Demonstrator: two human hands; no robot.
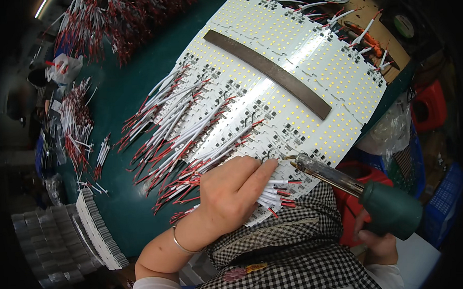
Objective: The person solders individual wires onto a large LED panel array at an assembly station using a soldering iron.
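Note:
My left hand (228, 195) is closed around a bunch of short white wires (272, 195) with red ends, its fingertips at the near edge of the white LED circuit boards (356, 84). My right hand (380, 244) grips the green handle of a soldering iron (392, 207), whose tip points left to the boards, just right of my left fingertips. I cannot tell whether the tip touches a board. Rows of red and white wires (182, 123) stick out from the boards' left side. A curved brown bar (270, 72) lies across the boards.
A big heap of red and white wires (120, 21) lies at the far left of the green table (124, 209), a smaller pile (77, 127) nearer. Stacked boards (94, 228) stand at the lower left. Red stools (428, 104) and blue baskets (444, 203) are at the right.

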